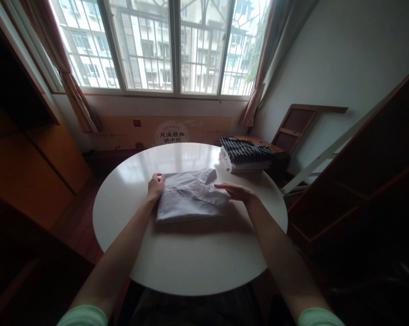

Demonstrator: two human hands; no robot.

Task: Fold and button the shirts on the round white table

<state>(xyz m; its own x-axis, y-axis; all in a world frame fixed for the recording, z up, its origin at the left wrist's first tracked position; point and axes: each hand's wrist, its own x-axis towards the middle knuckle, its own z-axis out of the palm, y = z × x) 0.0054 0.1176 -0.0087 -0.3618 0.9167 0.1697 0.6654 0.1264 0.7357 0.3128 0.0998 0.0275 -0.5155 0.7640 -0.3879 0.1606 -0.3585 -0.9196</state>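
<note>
Here the left hand (156,186) and right hand (236,191) clasp a folded white garment (189,197), undersides hidden.

The shirt (187,199) is matt cloth, the table (190,265) glossy.

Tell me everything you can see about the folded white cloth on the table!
The folded white cloth looks like a thin, smooth shirt, with soft creases, a seam line and a pointed flap, perhaps a collar, near its far right side. It lies flat in a roughly rectangular bundle on the round white table. The left hand touches its left edge, and the right hand touches its right side.
</note>
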